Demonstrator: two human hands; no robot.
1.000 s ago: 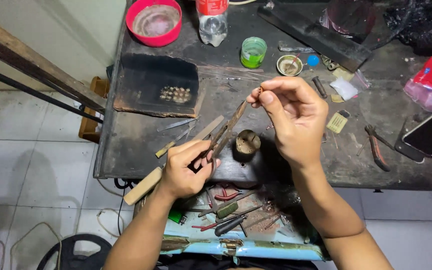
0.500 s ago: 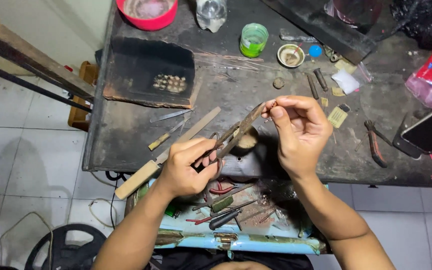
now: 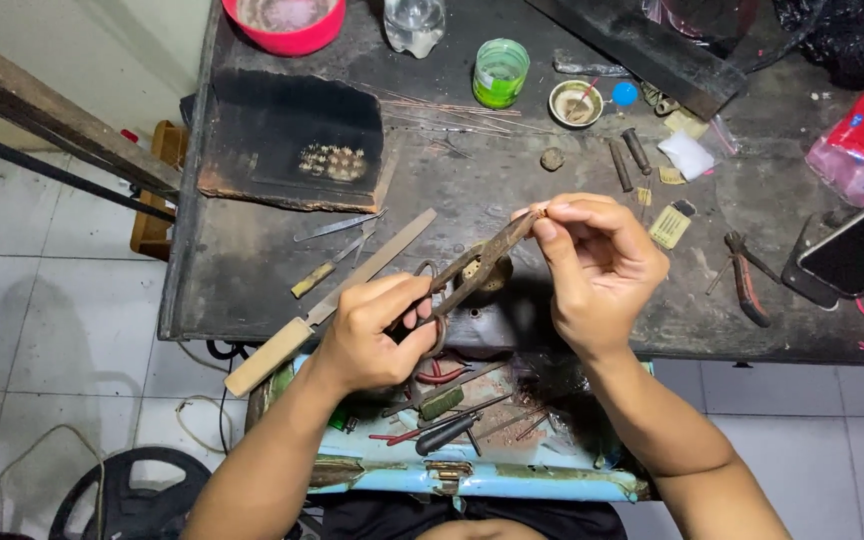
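Both hands are up over the near edge of the workbench [image 3: 252, 290] — left hand [image 3: 377, 335] clamped around the handles of rusty shears [image 3: 472, 270], right hand [image 3: 592, 260] pinching something tiny at the blade tips, fingertips [image 3: 544, 228] pressed together. Cut looks unfinished — too small to tell.

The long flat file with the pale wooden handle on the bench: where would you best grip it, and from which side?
Probably by the pale handle of the file. It juts over the bench's near edge, so fingers can wrap it from below and from the person's side. The blade lies flat on the dark top, close under the left hand, leaving little room there.
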